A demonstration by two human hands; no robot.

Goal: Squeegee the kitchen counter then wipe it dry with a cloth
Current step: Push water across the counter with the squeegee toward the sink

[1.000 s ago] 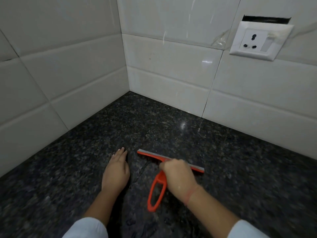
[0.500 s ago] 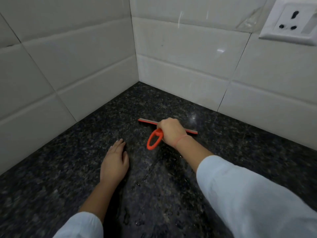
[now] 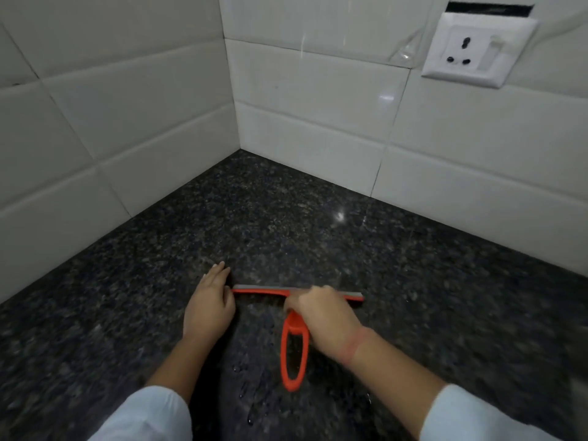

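Observation:
An orange squeegee (image 3: 294, 354) with a grey rubber blade lies blade-down on the dark speckled granite counter (image 3: 286, 230). Its looped handle points back toward me. My right hand (image 3: 324, 316) grips the top of the handle just behind the blade. My left hand (image 3: 208, 305) rests flat on the counter, palm down, fingers together, beside the blade's left end. Water drops sit on the counter near the handle. No cloth is in view.
White tiled walls meet in a corner (image 3: 237, 144) behind the counter. A white wall socket (image 3: 474, 52) sits high on the right wall with a dark gap above it. My white sleeves (image 3: 149, 415) show at the bottom.
My right hand pushed the squeegee out toward the corner, then pulled it back toward me. The blade now lies level beside my left hand, which stayed flat on the counter.

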